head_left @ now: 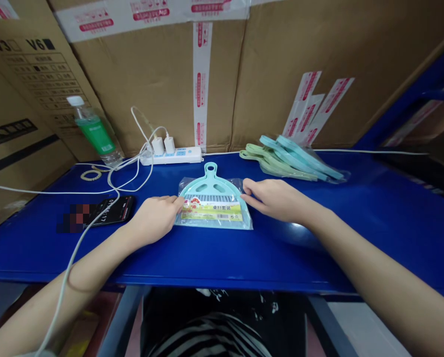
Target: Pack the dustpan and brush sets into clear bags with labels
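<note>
A light-blue dustpan [210,184] with a small brush lies flat on the blue table in a clear plastic bag, its looped handle pointing away from me. A yellow and white printed label [211,210] is inside the bag, over the brush bristles. At the left edge, my left hand [158,218] is closed, its fingertips gripping the bag beside the label. My right hand [272,198] pinches the bag's upper right edge between thumb and forefinger. The undersides of both hands are hidden.
Several bagged green and blue dustpans [292,158] lie stacked at the back right. A power strip [177,155] with white chargers, a green-labelled bottle [97,134], a coiled band [91,174] and a phone [112,210] are on the left. A white cable [75,253] crosses my left forearm.
</note>
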{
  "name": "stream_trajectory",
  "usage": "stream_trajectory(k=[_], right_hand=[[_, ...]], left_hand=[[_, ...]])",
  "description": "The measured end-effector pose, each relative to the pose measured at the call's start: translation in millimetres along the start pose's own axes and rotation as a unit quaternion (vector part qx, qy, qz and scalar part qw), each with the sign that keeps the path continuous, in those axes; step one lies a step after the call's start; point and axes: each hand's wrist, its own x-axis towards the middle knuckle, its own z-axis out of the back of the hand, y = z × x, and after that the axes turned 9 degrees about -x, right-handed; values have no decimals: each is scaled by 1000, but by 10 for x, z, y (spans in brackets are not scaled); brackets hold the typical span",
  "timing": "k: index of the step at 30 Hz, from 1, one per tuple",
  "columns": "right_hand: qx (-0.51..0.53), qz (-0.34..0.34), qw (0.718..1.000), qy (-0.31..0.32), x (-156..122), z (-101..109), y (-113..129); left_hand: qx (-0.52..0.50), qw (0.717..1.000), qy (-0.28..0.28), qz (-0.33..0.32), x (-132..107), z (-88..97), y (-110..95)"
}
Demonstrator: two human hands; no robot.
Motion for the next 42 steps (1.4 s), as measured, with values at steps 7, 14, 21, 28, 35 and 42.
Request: stream_trajectory(k=[7, 14, 21, 28, 35, 42], right_hand=[[0, 15, 1000, 14, 1, 24, 4], [8, 33, 999, 25, 1, 24, 0], [20, 45, 998, 25, 1, 4, -10], [30, 44, 998, 40, -1, 25, -9], [41, 60, 997, 20, 1, -10, -36], [52, 62, 996, 23, -3, -16, -60]], left_hand=[[-7, 1000, -5, -2, -3, 9, 2], [-1, 1000, -15, -12, -9, -2, 11], [4, 999, -28, -19, -15, -13, 17], [24, 999, -33, -35, -5, -38, 18], [33, 998, -35, -42, -9, -29, 15], [22, 997, -52, -54, -20, -39, 24]])
